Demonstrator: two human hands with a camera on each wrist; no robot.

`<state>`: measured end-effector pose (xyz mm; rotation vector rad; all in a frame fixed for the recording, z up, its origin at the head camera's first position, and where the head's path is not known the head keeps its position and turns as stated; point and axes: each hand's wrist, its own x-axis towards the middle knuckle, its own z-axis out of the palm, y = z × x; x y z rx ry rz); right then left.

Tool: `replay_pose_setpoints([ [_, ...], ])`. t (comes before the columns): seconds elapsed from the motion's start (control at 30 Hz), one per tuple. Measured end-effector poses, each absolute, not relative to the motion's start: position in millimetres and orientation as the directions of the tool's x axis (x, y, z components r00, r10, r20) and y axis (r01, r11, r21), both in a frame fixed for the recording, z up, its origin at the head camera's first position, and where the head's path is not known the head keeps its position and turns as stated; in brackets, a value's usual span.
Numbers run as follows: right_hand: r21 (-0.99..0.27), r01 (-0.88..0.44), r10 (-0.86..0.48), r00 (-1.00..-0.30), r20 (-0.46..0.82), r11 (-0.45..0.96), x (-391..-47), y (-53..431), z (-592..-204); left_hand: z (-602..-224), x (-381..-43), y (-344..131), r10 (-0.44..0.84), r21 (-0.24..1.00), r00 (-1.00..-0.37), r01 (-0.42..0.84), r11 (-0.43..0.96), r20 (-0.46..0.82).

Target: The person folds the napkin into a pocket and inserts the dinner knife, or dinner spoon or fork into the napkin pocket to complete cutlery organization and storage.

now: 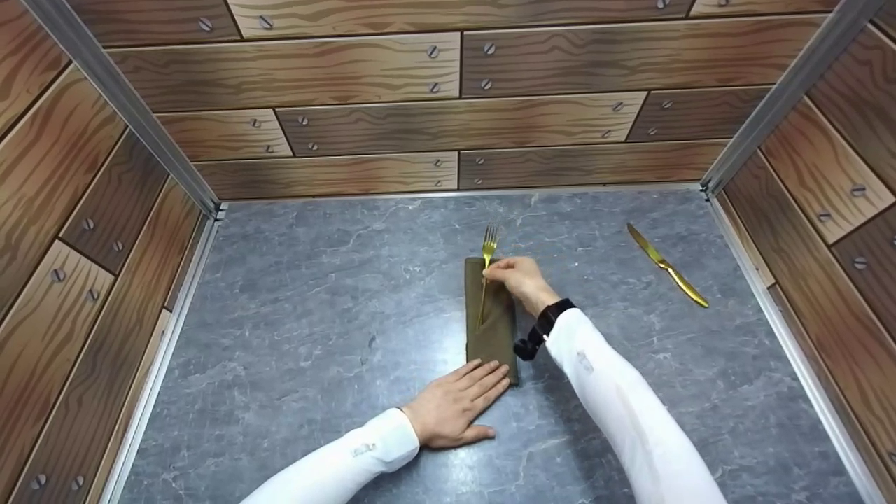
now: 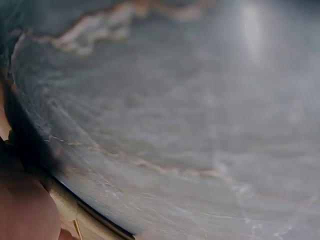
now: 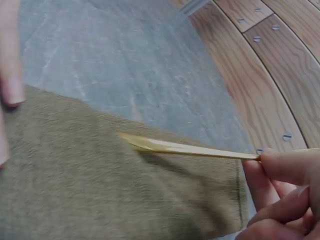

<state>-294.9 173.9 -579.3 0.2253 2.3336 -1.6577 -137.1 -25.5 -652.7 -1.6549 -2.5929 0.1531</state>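
Observation:
A folded olive-brown cloth napkin (image 1: 493, 343) lies lengthwise on the grey marbled surface. My right hand (image 1: 521, 280) pinches a gold fork (image 1: 489, 245) between thumb and fingers over the napkin's far end. The tines point away, past the napkin's far edge. In the right wrist view the end of the fork's handle (image 3: 175, 148) meets the cloth (image 3: 75, 170) at a fold, and its tip may be tucked in. My left hand (image 1: 455, 406) rests flat, its fingertips on the napkin's near end. The left wrist view shows mostly blurred tabletop.
To the right a gold knife (image 1: 668, 269) lies slanted on the grey surface (image 1: 315, 294). Wood-patterned panels (image 1: 364, 70) wall in the back and both sides, with metal strips along the edges. A black wrist camera (image 1: 542, 329) sits on the right wrist.

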Motion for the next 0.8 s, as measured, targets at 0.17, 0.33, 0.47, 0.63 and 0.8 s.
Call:
replay_pose_setpoints([
  [0.17,-0.87,0.35,-0.079,-0.914,-0.399,0.347,-284.3,172.8,-583.2,-652.2,-136.4,-25.5,0.905,-0.133,-0.426,0.897,0.423,0.007],
  [0.33,-0.847,0.378,-0.114,-0.888,-0.447,0.374,-277.2,173.2,-587.2,-651.2,-135.8,-25.3,0.903,-0.14,-0.431,0.894,0.426,-0.002],
  [0.47,-0.842,0.376,-0.131,-0.881,-0.454,0.387,-273.5,173.3,-591.3,-650.6,-135.6,-25.0,0.901,-0.137,-0.434,0.893,0.429,-0.005],
  [0.63,-0.864,0.333,-0.179,-0.889,-0.421,0.377,-269.9,172.7,-594.0,-650.4,-135.7,-24.9,0.902,-0.138,-0.431,0.894,0.426,-0.002],
  [0.8,-0.884,0.282,-0.225,-0.897,-0.38,0.373,-267.1,171.6,-598.2,-650.5,-135.8,-25.9,0.904,-0.139,-0.427,0.895,0.425,0.01],
])
